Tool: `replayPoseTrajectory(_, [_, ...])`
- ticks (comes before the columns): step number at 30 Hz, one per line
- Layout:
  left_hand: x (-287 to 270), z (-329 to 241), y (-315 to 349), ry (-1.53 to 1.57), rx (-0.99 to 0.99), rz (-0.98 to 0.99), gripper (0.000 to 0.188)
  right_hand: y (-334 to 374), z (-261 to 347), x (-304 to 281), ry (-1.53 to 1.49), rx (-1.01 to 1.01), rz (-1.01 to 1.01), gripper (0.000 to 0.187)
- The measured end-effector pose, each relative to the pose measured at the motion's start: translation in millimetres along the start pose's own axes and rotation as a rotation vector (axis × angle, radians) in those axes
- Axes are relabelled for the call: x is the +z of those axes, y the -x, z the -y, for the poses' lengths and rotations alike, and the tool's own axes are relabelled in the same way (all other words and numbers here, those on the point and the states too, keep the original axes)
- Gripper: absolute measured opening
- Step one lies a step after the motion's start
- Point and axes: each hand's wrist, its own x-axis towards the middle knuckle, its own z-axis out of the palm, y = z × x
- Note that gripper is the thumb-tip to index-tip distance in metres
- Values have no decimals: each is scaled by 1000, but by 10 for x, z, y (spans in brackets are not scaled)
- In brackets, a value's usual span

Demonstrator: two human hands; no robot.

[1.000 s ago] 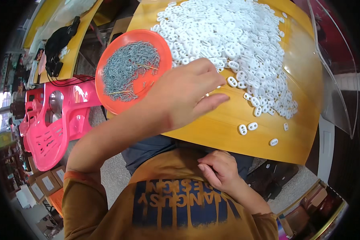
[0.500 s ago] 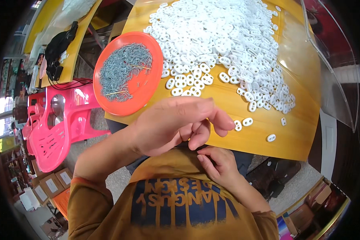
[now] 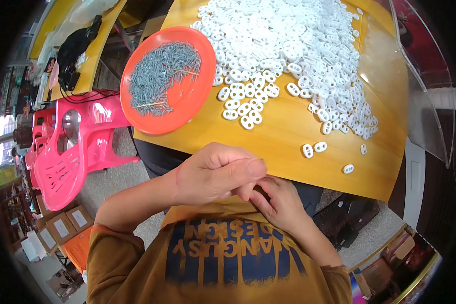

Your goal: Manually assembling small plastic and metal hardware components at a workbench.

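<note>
In front of my belly, just off the table's near edge, my two hands meet. My left hand (image 3: 219,175) is closed, its thumb pressed along the curled fingers. Close against its fingertips is my right hand (image 3: 278,202), thumb and fingers drawn together. Whatever either holds, if anything, is hidden. Nearest on the table are loose white oval plastic pieces with two holes (image 3: 247,122), in front of a large heap of the same pieces (image 3: 283,40). To the left, a red plate (image 3: 187,99) bears many small thin grey metal pieces (image 3: 149,81) and two yellowish sticks.
The yellow table (image 3: 273,152) has a clear plastic sheet or box (image 3: 420,81) at its right edge. Pink plastic chairs (image 3: 68,172) stand on the left, with cardboard boxes (image 3: 63,228) beyond. A second table (image 3: 99,43) at upper left holds a black bag-like thing.
My left hand has lowered toward my right hand and its fingers have closed. The fingertips of both hands now meet. The plate and table sit slightly higher in view.
</note>
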Motion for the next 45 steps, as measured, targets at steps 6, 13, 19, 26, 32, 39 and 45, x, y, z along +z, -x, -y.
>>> replayPoseTrajectory(6, [-32, 133, 239, -231, 56, -177, 39, -34, 117, -13, -3, 97, 81, 22])
replayPoseTrajectory(13, [521, 105, 486, -24, 1251, 28, 94, -72, 172, -14, 16, 19, 47, 24])
replayPoseTrajectory(19, [685, -52, 856, -23, 1024, 341, 32, -49, 147, 18, 10, 35, 98, 23])
replayPoseTrajectory(26, [1162, 228, 544, 391, 1670, -215, 45, -46, 168, 42, 38, 56, 124, 26])
replayPoseTrajectory(32, [771, -168, 723, 247, 871, 512, 91, -80, 182, 51, 42, 45, 134, 27])
replayPoseTrajectory(39, [594, -353, 503, 286, 697, 710, 112, -88, 194, 77, 12, 54, 97, 26])
replayPoseTrajectory(45, [503, -298, 454, 338, 641, 834, 106, -116, 203, 64, 12, 67, 123, 26])
